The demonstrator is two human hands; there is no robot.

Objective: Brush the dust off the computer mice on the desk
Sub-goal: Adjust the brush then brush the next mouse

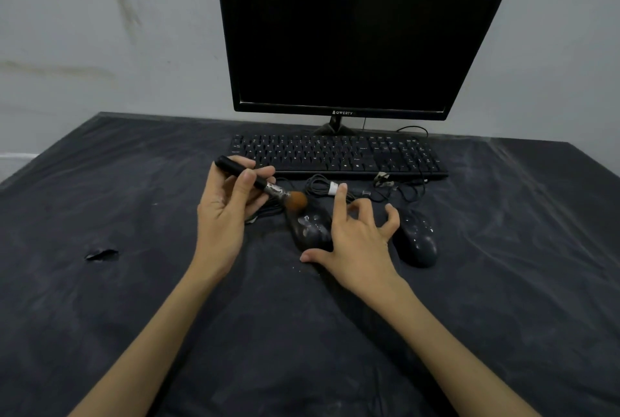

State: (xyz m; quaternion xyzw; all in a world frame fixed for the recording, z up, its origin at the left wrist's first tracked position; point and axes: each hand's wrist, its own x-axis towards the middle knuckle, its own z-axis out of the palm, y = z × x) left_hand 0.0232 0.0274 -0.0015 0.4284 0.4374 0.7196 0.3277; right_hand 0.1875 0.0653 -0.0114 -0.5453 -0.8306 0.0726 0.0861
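Two black dusty computer mice lie side by side on the dark desk cover. My left hand (228,212) grips a black-handled brush (258,183) whose orange bristles hover over the front end of the left mouse (308,228). My right hand (359,235) rests between the mice, fingers spread, its thumb on the cover by the left mouse's rear and its palm against that mouse's right side. The right mouse (417,242) lies untouched just right of that hand. White dust specks show on both mice.
A black keyboard (339,155) and a dark monitor (355,31) stand behind the mice. Coiled mouse cables (322,187) lie between keyboard and mice. The desk cover (134,282) is wrinkled, with a small tear (100,254) at the left. A wall rises behind.
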